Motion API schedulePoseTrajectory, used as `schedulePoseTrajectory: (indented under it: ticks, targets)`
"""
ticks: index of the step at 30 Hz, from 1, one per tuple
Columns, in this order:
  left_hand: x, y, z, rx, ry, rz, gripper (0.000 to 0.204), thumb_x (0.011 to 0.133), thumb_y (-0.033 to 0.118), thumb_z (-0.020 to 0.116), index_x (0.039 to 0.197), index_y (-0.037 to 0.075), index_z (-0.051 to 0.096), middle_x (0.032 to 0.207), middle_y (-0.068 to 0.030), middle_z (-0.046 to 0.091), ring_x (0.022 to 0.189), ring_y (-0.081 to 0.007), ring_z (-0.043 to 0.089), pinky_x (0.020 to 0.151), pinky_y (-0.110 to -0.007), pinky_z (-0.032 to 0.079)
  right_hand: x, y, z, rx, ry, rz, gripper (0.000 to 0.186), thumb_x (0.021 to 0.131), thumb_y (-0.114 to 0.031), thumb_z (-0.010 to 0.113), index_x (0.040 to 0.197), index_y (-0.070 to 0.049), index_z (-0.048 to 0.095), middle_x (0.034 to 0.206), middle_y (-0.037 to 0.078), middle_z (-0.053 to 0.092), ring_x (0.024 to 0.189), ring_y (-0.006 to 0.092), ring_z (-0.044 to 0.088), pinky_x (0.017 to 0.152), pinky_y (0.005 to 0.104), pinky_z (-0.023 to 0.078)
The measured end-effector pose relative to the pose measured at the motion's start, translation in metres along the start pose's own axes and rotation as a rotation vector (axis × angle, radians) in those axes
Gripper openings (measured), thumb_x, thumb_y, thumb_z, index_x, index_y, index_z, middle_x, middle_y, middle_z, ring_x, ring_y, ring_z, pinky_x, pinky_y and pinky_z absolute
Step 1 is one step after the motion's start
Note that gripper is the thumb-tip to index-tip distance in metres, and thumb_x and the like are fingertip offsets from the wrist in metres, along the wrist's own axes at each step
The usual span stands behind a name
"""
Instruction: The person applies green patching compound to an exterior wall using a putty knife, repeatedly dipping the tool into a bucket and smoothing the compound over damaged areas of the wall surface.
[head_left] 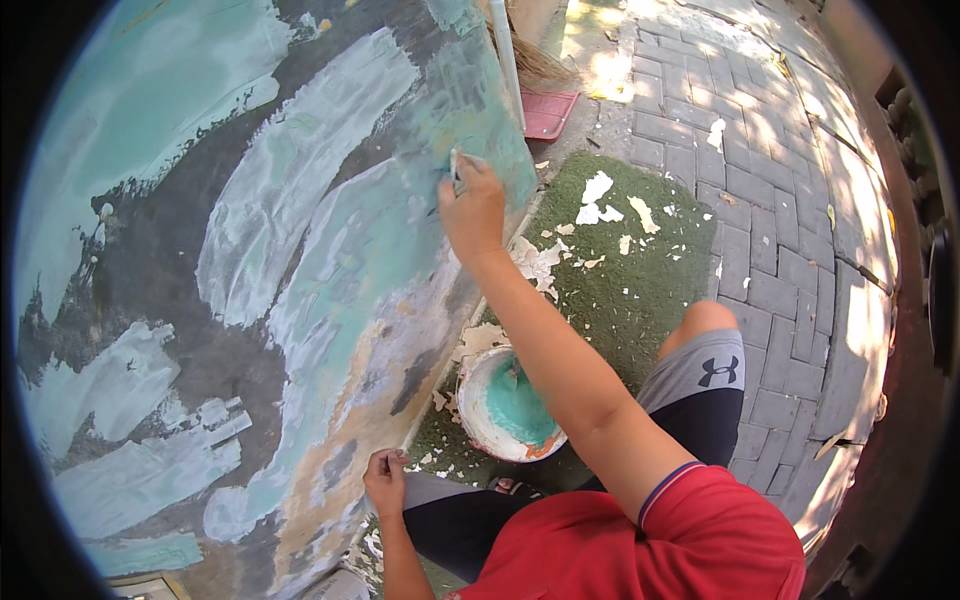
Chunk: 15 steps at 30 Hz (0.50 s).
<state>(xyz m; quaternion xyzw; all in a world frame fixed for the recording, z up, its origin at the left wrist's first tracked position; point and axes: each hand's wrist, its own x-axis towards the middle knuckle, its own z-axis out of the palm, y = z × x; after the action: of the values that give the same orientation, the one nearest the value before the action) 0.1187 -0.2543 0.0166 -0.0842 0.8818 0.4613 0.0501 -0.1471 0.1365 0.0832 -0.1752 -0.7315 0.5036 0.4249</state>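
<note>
My right hand (474,208) is up against the wall (300,190), near its right edge. Its fingers are closed around a small flat, pale-edged piece (455,166), mostly covered by the hand, so its kind is unclear. The wall carries patchy turquoise, whitish and dark grey coats, with tan areas lower down. By my left knee, close to the wall's foot, is my left hand (385,484), its fingers curled together; whatever they hold, if anything, is hidden. Between my knees and the wall stands a white bucket (478,418) with turquoise paint or filler (520,408) inside.
A green mat (655,265) strewn with pale flakes (597,187) lies along the wall. Beyond it runs grey brick paving (770,240). A pink dustpan (548,115) and a straw broom (535,62) are past the wall's far corner. My bent legs flank the bucket.
</note>
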Motion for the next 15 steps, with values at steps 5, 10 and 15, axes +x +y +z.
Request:
schedulePoseTrajectory:
  ticks: [5,10,15]
  targets:
    - [-0.003,-0.014,-0.009,0.031,0.007,-0.004,0.01,0.1,0.006,0.053,0.103,0.0,0.059,0.094,-0.0114,0.071,0.078,-0.0169,0.071,0.064,-0.026,0.051,-0.038,-0.065,-0.025,0.234,-0.02,-0.001,0.03,0.086,-0.009,0.066,0.114,0.0,0.069,0.109,0.019,0.068,0.094,0.0327,0.067,0.075,0.0361,0.055]
    - [0.001,-0.014,-0.008,-0.004,0.002,-0.014,0.01,0.1,0.006,0.053,0.103,-0.001,0.059,0.093,-0.0114,0.07,0.078,-0.0171,0.071,0.064,-0.026,0.05,-0.008,-0.001,-0.057,0.074,0.023,0.155,0.031,0.085,-0.011,0.064,0.114,0.002,0.067,0.095,0.022,0.067,0.086,0.0398,0.065,0.078,0.0446,0.051]
    - [0.004,-0.016,-0.006,0.027,-0.005,0.023,0.01,0.1,0.005,0.052,0.102,-0.001,0.06,0.093,-0.0111,0.07,0.078,-0.0168,0.071,0.063,-0.026,0.05,0.024,0.053,-0.033,-0.059,-0.008,0.184,0.03,0.085,-0.011,0.064,0.112,0.001,0.068,0.086,0.022,0.065,0.078,0.0397,0.064,0.072,0.0457,0.05]
